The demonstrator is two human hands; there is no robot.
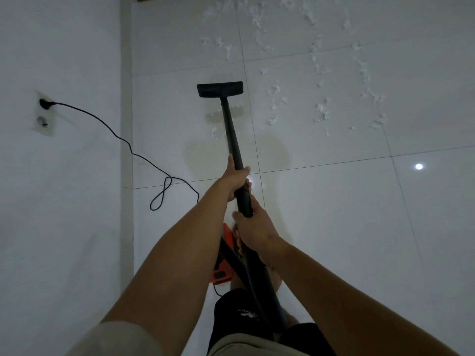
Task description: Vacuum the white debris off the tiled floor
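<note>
**Two-handed hold on the wand; nozzle at the edge of the debris**

My left hand [235, 179] is wrapped round the black wand [232, 129], the nearer of my two hands to the nozzle [219, 89]; my right hand [253, 227] clasps the wand's rear end, farther from the nozzle, where the hose [259, 283] joins; the nozzle rests on the tiled floor [334, 227]; white debris [321, 109] lies scattered to the right of the nozzle and beyond it; one tuft [213, 131] lies just behind the nozzle, beside the wand; the orange vacuum [226, 242] sits well behind the nozzle, partly hidden by my arms; a black cord [123, 140] loops left of the nozzle to a plug [46, 104] in the wall.
</note>
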